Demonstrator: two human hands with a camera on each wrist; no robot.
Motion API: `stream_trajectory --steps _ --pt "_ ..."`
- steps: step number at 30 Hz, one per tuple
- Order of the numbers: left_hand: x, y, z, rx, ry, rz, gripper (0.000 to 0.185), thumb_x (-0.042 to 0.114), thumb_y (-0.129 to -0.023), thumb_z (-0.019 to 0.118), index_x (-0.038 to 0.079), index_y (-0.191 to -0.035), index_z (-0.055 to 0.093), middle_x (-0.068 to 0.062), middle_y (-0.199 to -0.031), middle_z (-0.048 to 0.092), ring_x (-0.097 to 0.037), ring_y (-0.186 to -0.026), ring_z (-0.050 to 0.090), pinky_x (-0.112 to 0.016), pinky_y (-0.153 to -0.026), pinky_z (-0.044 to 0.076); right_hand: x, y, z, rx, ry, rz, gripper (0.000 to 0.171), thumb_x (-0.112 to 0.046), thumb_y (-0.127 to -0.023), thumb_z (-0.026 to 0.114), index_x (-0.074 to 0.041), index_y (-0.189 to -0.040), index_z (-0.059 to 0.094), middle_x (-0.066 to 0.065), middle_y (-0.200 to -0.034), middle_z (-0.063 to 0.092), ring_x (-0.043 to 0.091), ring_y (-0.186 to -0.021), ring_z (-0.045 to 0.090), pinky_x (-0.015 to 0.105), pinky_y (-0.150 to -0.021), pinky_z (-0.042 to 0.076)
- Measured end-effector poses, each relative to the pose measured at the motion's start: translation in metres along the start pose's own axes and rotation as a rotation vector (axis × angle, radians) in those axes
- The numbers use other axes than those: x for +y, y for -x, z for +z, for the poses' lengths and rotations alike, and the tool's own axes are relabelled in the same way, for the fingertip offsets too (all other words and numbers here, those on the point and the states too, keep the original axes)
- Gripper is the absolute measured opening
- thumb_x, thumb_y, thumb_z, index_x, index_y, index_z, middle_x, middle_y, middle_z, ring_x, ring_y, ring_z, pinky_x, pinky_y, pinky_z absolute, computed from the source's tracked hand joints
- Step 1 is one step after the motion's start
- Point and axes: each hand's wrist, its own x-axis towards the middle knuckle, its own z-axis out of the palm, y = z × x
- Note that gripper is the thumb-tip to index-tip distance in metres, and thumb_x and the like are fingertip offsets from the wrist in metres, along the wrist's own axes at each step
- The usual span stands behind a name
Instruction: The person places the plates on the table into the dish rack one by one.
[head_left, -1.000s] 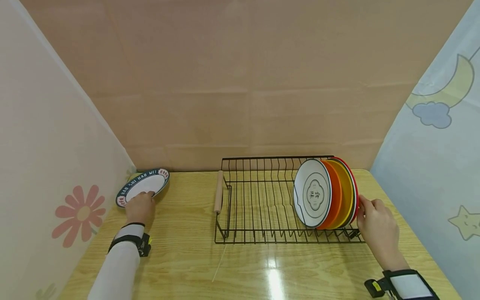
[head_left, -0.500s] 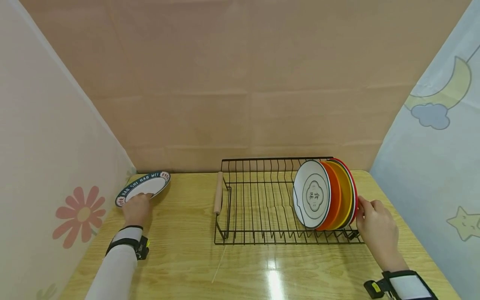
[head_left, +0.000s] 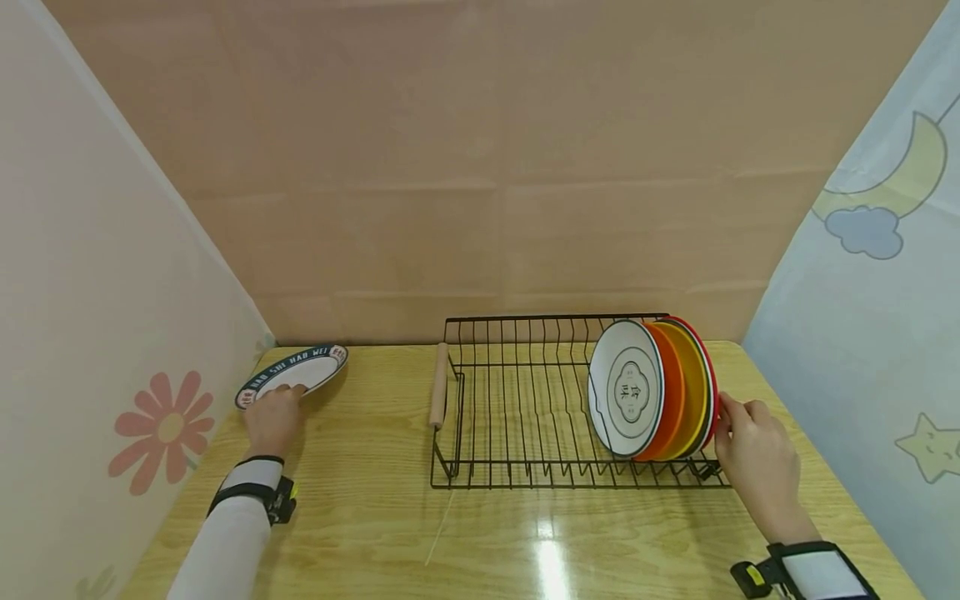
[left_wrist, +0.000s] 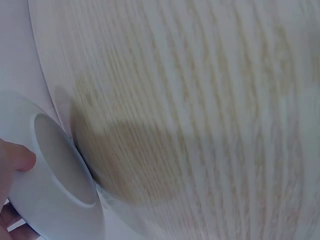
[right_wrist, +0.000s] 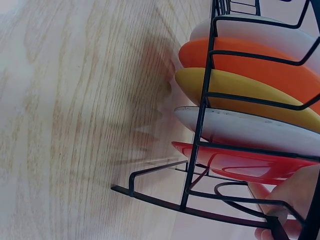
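An oval-looking plate (head_left: pixel 315 370) with a white centre and a dark blue lettered rim is held tilted at the far left. My left hand (head_left: pixel 273 419) grips its near edge; in the left wrist view, the thumb presses its white underside (left_wrist: pixel 65 162). At the right, my right hand (head_left: pixel 757 454) curls its fingers round the end of a black wire dish rack (head_left: pixel 525 461), beside the red plate (right_wrist: pixel 245 167). Filed upright there are a white plate (head_left: pixel 628 390), an orange plate (head_left: pixel 670 400), a yellow plate (head_left: pixel 692 392) and another white plate (right_wrist: pixel 245 131).
A wooden handle (head_left: pixel 438 385) forms the rack's left end, and the slots left of the plates hold nothing. The wood-grain table (head_left: pixel 360 517) meets a brown back wall (head_left: pixel 495 208). Printed sheets (head_left: pixel 862 333) flank both sides.
My left hand has tilted the lettered plate flatter to the view, shifting it slightly to the right. My right hand and the racked plates stay put.
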Motion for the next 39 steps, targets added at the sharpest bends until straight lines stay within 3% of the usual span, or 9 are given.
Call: stream_trajectory --steps 9,16,21,39 --pt "0.001 0.007 -0.001 0.045 -0.001 0.033 0.016 -0.001 -0.076 0.064 0.004 -0.091 0.069 -0.017 -0.075 0.064 -0.036 -0.059 0.059 -0.046 -0.038 0.040 0.001 0.001 0.000 0.013 0.002 -0.009 0.025 0.005 -0.071 0.064 0.009 -0.096 0.067 0.021 -0.067 0.051 0.028 -0.045 0.044 0.040 -0.034 0.035" --pt "0.006 0.012 0.001 0.160 -0.012 0.081 0.016 0.002 -0.070 0.072 0.003 -0.086 0.069 -0.016 -0.074 0.065 -0.033 -0.055 0.058 -0.044 -0.038 0.040 0.001 0.001 0.000 0.008 -0.001 -0.001 0.025 0.005 -0.071 0.065 0.009 -0.096 0.067 0.020 -0.066 0.051 0.028 -0.045 0.043 0.038 -0.033 0.033" --pt "0.010 0.014 0.000 0.206 -0.026 0.116 0.018 -0.001 -0.069 0.073 0.003 -0.087 0.070 -0.016 -0.076 0.066 -0.032 -0.056 0.060 -0.043 -0.042 0.044 0.001 0.000 0.000 0.015 -0.006 -0.009 0.026 0.006 -0.070 0.066 0.009 -0.096 0.067 0.021 -0.067 0.051 0.029 -0.045 0.044 0.040 -0.034 0.035" --pt "0.034 0.018 -0.021 0.330 0.013 0.209 0.020 0.001 -0.069 0.076 0.004 -0.088 0.070 -0.014 -0.078 0.068 -0.032 -0.061 0.062 -0.040 -0.050 0.049 0.001 0.001 -0.002 0.001 -0.006 -0.006 0.027 0.005 -0.072 0.065 0.008 -0.098 0.067 0.022 -0.069 0.052 0.030 -0.046 0.045 0.039 -0.033 0.033"
